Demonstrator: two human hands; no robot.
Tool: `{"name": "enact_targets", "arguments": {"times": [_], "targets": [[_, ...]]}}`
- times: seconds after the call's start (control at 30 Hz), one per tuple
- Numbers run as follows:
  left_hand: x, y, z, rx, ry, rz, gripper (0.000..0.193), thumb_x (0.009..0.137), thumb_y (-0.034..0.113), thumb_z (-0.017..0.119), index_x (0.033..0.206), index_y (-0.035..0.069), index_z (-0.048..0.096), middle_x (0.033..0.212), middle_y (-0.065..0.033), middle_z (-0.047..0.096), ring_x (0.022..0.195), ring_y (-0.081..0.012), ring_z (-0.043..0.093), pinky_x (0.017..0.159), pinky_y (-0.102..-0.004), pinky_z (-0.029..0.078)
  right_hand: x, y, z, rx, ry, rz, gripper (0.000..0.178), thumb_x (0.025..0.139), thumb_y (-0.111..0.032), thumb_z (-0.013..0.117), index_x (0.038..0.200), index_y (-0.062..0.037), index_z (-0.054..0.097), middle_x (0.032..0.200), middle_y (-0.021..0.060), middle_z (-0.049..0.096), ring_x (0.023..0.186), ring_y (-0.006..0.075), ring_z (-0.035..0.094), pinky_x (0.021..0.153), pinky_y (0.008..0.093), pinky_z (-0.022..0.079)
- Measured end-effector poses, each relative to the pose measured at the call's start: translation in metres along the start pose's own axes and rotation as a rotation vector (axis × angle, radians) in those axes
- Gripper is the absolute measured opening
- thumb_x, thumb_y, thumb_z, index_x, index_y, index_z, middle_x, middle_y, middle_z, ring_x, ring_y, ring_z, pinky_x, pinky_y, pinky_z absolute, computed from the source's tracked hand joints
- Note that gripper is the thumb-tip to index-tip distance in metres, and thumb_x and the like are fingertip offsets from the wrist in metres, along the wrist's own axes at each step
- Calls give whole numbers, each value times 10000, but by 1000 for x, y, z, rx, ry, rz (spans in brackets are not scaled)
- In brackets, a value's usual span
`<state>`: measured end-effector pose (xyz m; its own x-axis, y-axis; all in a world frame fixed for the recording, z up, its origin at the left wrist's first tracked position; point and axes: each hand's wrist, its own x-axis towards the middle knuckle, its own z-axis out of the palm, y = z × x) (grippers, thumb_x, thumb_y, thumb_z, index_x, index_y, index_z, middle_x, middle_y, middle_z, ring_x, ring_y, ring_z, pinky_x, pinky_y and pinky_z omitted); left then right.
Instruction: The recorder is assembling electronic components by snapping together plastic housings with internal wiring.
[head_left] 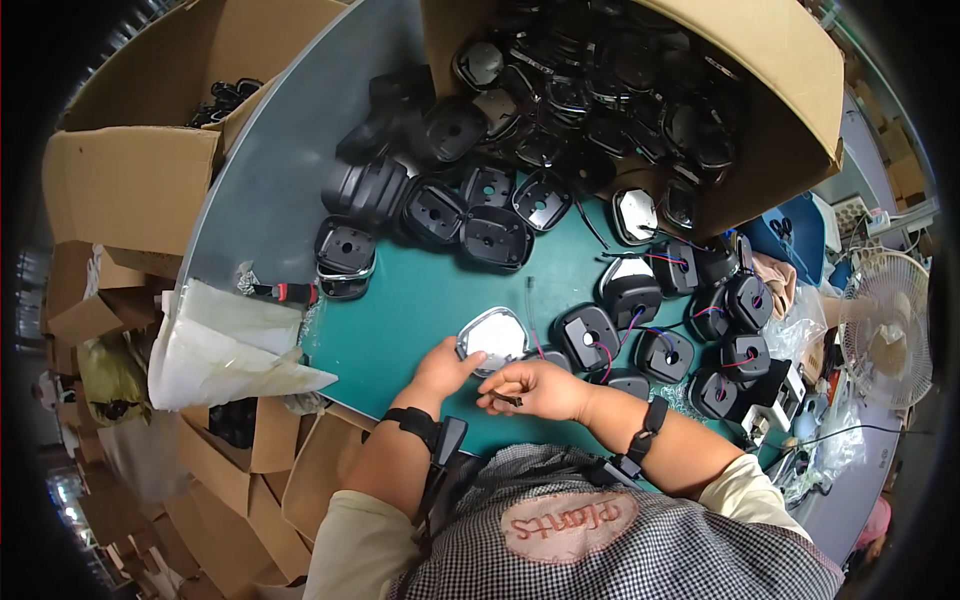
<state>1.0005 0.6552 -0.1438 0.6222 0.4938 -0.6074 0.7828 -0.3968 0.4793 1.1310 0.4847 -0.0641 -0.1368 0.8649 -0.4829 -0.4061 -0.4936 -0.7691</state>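
My left hand (446, 368) grips the near left edge of a rounded-square housing (500, 335) with a bright reflective face turned up, its thumb lying on that face. Just to the right, my right hand (545, 388) is closed, its fingers curled round a small dark piece (511, 400) that may be a wire end or connector. Too little of that piece shows to tell its kind. Close by on the right lie black housings (587, 337) with red and blue wires coming from their middles. A thin cable stands up behind my right hand.
A big cardboard box (800, 80) full of black housings lies open at the back. More black housings (497, 238) are stacked before it on the green table mat (430, 290). At left are a red-and-black-handled tool (285, 292) and white foam sheets (225, 350); a fan (887, 330) stands right.
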Motion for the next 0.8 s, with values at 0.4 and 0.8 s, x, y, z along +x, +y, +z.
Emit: {"name": "enact_targets", "arguments": {"times": [0.4, 0.8], "targets": [[98, 47, -99, 785, 722, 881, 456, 770, 135, 725, 1211, 187, 621, 1432, -145, 445, 1384, -357, 348, 1079, -483, 373, -8, 5, -11, -441, 256, -314, 159, 864, -157, 734, 949, -26, 704, 932, 77, 649, 791, 159, 621, 737, 297, 513], [23, 72, -126, -1402, -259, 494, 265, 986, 91, 520, 1236, 2, 509, 1217, -100, 608, 1118, -204, 589, 1001, -357, 461, -34, 39, -33, 169, 583, -175, 201, 977, -188, 589, 1048, -9, 648, 898, 48, 694, 838, 106, 626, 789, 256, 495]]}}
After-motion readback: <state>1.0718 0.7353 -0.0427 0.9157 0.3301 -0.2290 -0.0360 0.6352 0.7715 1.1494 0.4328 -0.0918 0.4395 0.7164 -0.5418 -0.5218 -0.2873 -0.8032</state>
